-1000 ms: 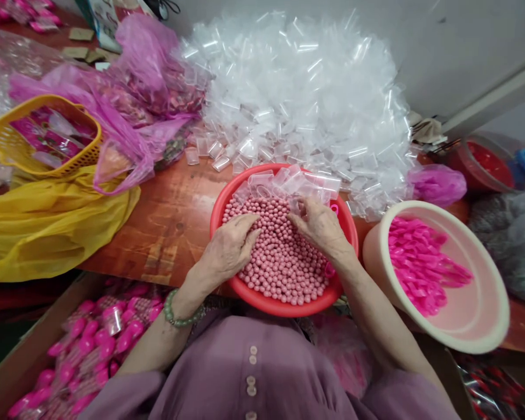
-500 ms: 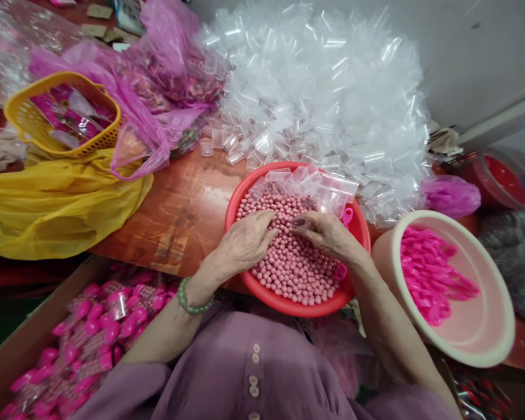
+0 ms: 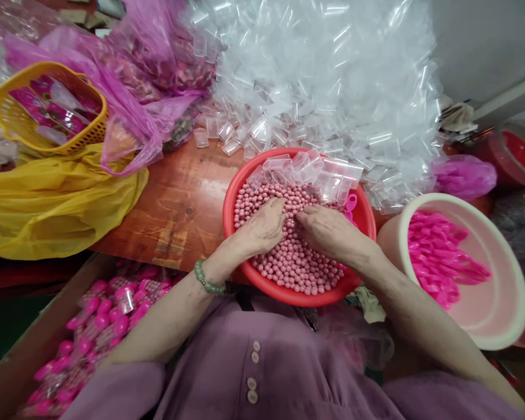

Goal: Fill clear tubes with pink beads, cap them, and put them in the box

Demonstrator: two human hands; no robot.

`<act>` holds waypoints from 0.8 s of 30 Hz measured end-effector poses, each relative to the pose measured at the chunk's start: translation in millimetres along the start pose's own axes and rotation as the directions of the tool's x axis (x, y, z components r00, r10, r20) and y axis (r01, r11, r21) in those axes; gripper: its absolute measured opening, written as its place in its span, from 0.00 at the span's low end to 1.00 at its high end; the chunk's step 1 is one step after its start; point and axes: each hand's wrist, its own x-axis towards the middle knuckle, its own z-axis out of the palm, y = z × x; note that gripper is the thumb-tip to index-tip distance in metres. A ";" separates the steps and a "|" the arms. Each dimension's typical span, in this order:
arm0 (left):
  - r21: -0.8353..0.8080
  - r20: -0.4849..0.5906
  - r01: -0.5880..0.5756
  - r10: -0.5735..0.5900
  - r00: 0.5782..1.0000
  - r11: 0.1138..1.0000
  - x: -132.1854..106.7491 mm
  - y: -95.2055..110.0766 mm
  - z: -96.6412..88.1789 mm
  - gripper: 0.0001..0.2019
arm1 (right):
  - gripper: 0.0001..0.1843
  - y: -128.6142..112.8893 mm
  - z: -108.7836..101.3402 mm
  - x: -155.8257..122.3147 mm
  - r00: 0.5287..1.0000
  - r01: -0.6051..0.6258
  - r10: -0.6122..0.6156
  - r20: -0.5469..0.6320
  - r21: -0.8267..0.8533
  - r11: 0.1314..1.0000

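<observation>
- The wooden table [image 3: 175, 198] shows its reddish surface between the yellow plastic bag [image 3: 56, 210] and the red basin [image 3: 228, 204], whose near rim reaches past the table's front edge.
- Clear plastic tubes [image 3: 324, 70] crowd up to the basin's far rim; the cream tub [image 3: 518, 315] stands close on its right.
- Pink beads [image 3: 289, 271] lie inside the basin.
- The left hand [image 3: 265, 227] and right hand [image 3: 326, 227] meet the beads with curled fingers, a narrow gap between them; whether either grips any, I cannot tell.
</observation>
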 end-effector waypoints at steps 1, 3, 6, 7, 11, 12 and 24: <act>-0.003 0.010 0.017 -0.017 1.000 1.000 1.4 -1.0 0.1 0.16 | 0.10 -1.3 -0.6 4.2 1.000 -0.002 0.002 0.006 0.045 0.999; -0.009 0.037 0.053 -0.053 0.998 0.999 4.0 -2.7 -0.6 0.15 | 0.09 -3.9 2.3 12.0 1.000 -0.004 0.007 -0.023 0.139 0.990; -0.030 0.059 0.078 -0.076 0.995 0.996 6.6 -2.0 -4.1 0.15 | 0.05 -3.6 13.9 19.2 0.987 0.011 0.045 -0.151 0.356 0.935; -0.045 0.058 0.086 -0.084 0.995 0.995 7.0 -0.5 -6.1 0.16 | 0.02 -2.1 18.5 19.9 0.978 0.028 0.068 -0.195 0.453 0.891; -0.148 0.096 0.152 -0.139 0.986 0.977 4.2 10.0 -16.4 0.20 | 0.08 5.2 32.7 15.0 0.949 0.190 0.081 -0.304 0.759 0.623; -0.185 0.102 0.158 -0.141 0.985 0.970 2.3 12.4 -18.9 0.21 | 0.11 6.3 34.7 12.9 0.944 0.225 0.078 -0.321 0.798 0.559; -0.597 0.005 0.006 -0.004 1.000 0.802 -8.6 16.4 -22.5 0.23 | 0.22 10.4 26.9 -13.7 0.916 0.361 0.096 -0.390 0.904 0.227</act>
